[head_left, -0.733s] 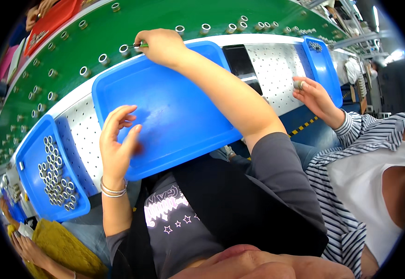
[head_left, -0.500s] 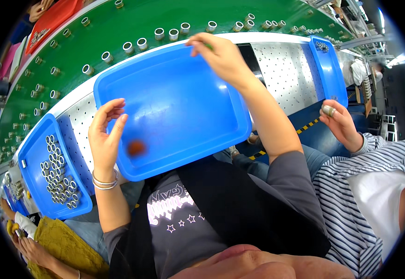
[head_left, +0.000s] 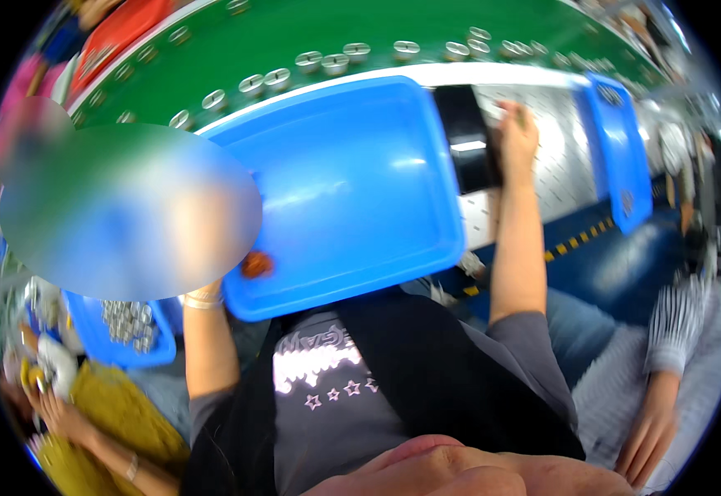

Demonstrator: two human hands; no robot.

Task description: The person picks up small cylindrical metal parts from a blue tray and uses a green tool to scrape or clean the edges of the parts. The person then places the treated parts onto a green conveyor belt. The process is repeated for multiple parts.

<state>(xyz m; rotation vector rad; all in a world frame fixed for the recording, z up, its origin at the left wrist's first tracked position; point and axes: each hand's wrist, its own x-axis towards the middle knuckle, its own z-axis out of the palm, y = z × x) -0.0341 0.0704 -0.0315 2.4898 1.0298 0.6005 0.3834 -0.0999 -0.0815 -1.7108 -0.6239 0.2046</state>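
A large blue tray (head_left: pixel 336 182) lies before me on the work surface. In its near left corner sits a small reddish-brown thing (head_left: pixel 256 264), too blurred to name. My left hand (head_left: pixel 199 240) is at the tray's left side; a smeared patch hides its fingers, leaving the bracelets on the wrist visible. Right of the tray, my right hand (head_left: pixel 519 136) is over the perforated metal surface (head_left: pixel 555 157), beside a black flat-looking object (head_left: pixel 466 140). Its fingers are curled together, and a small green spot shows between them, too blurred to name.
Short metal rings stand along the green belt (head_left: pixel 427 21) beyond the tray. A blue tray of several rings (head_left: pixel 141 351) is at the left, another blue tray (head_left: pixel 621 157) at the right. People sit on both sides; a co-worker's hand (head_left: pixel 650 434) hangs low at right.
My right hand has moved from above the tray's far edge to the right, over the metal surface. The view has shifted and blurred. The right co-worker's hand has dropped lower.
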